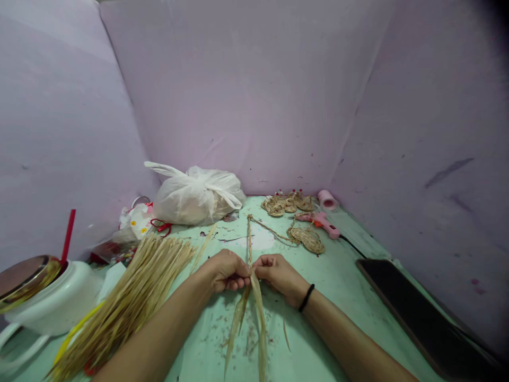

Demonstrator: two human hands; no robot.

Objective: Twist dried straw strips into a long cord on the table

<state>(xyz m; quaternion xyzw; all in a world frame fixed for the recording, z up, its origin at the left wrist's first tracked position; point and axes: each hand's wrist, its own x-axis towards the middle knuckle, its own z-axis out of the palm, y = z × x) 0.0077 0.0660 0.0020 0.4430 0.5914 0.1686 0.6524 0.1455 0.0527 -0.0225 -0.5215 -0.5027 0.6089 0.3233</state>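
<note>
Tan fibre strips (259,313), perhaps faintly greenish

A: How does the cord (249,240) look; rough or smooth?
B: Rough, ridged plant fibre; the bundle of strips (137,292) looks dry, papery and matt; the coiled pieces (307,240) are coarse
A: And the bag (196,195)?
B: Thin, crinkled plastic with a soft sheen; the glue gun (325,225) looks like smooth plastic; the mug (75,291) is glossy; the tabletop (350,286) is smooth

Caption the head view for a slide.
Left hand and right hand pinch a tan cord above a green tabletop, beside long strips.
</note>
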